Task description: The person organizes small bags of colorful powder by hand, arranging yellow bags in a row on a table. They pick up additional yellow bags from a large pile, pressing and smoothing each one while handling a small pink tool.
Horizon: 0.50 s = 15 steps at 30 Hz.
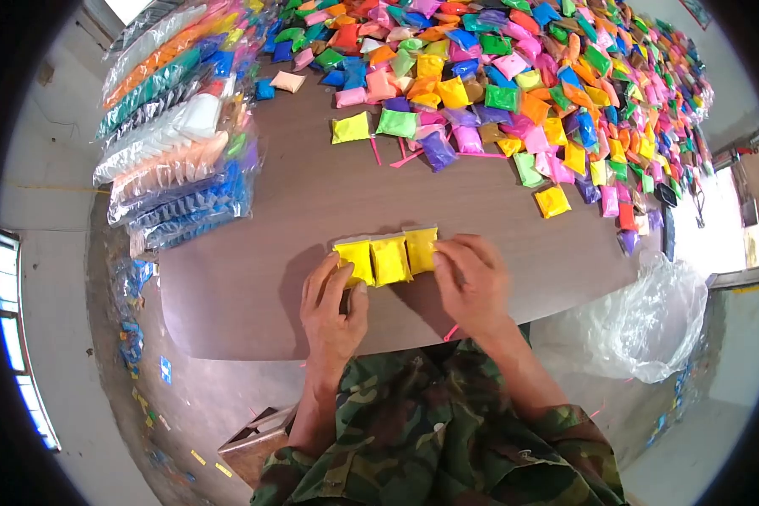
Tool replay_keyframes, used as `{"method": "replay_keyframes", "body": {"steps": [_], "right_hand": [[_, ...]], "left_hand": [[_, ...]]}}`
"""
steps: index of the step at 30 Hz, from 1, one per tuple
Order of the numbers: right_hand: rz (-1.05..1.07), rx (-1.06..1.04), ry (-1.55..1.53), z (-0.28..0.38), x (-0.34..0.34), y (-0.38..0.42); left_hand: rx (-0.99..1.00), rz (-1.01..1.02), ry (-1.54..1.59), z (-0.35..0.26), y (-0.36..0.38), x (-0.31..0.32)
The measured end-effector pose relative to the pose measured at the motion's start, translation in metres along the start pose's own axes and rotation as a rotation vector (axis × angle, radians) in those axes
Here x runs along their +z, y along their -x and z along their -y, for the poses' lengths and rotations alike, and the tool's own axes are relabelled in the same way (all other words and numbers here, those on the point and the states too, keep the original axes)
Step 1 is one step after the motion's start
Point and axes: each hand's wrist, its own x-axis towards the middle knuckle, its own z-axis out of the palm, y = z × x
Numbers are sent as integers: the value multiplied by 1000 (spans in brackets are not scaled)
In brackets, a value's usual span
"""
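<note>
Three small yellow packets in clear plastic sit side by side near the front of the table: a left packet, a middle packet and a right packet. The right one sits slightly higher than the others. My left hand has its fingers and thumb curled at the lower left of the left packet. At the outer edge of the right packet, my right hand pinches with thumb and fingers. The middle packet lies between the hands, with neither hand on it.
A large heap of colourful packets covers the back and right of the table. Stacked clear bags of packets stand at the left. Pink plastic sticks lie before the heap. A clear plastic bag hangs by the right edge.
</note>
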Motion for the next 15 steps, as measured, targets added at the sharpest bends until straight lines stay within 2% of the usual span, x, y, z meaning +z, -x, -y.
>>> {"method": "replay_keyframes", "body": {"steps": [3, 9, 12, 15], "right_hand": [[-3, 158, 14, -15, -35, 15], [-125, 324, 138, -54, -93, 62], [-132, 356, 186, -60, -114, 75], [-173, 368, 191, -63, -124, 77]], "left_hand": [[-26, -35, -4, 1, 0, -2], [-63, -84, -24, 3, 4, -5], [-63, -76, -68, 8, 5, -4], [-170, -98, 23, 11, 7, -3]]}}
